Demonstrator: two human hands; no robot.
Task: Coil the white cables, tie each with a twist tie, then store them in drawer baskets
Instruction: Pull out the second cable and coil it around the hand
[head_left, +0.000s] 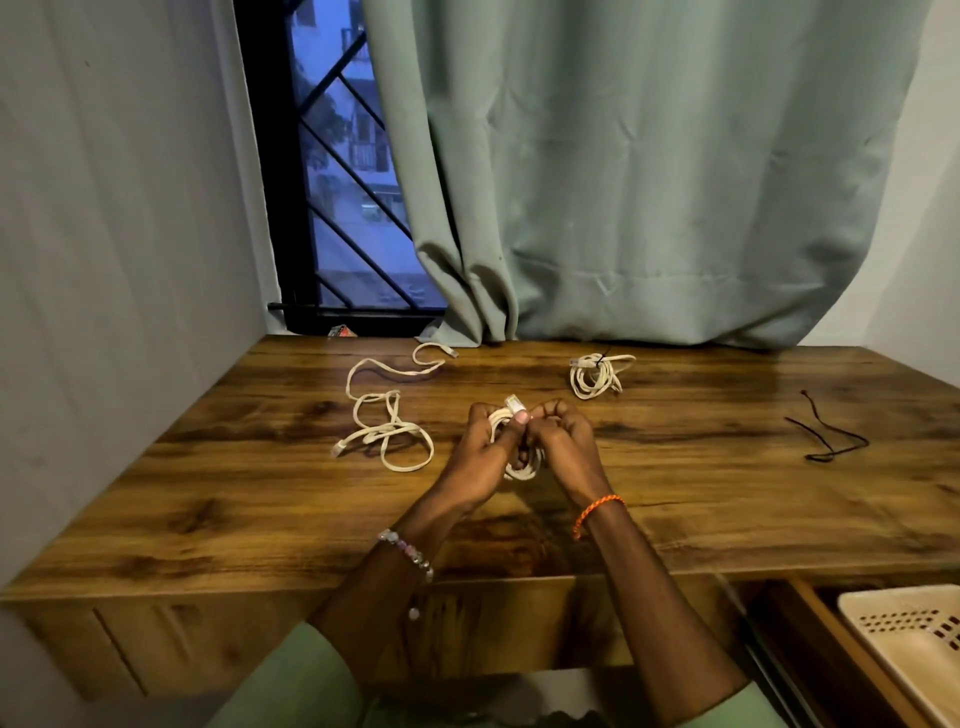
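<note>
My pale green sleeves (291, 675) are sitting nearest to the camera, at the bottom edge; just to the right of them the drawer (810, 639) is standing open, and a cream basket (914, 644) with small holes is lying inside it; I cannot see anything in the part of the basket that is showing. My left hand (480, 447) and my right hand (563, 441) are meeting above the middle of the wooden desk (208, 493); both are closing tightly around one coiled white cable (522, 465), with the thumbs pressing at the top, where the clear plug (514, 402) is sticking up between them; the lower loops are hanging below my fingers. I cannot tell if a tie is in my fingers. A beaded bracelet (410, 553) is sitting on my left wrist and an orange one (597, 512) on my right. To the left of my hands a loose white cable (387, 410) is lying uncoiled on the desk; behind my hands, to the right, a tied coil (597, 374) is resting near the curtain (649, 182); far to the right, black twist ties (826, 436) are lying, well apart from my hands.
</note>
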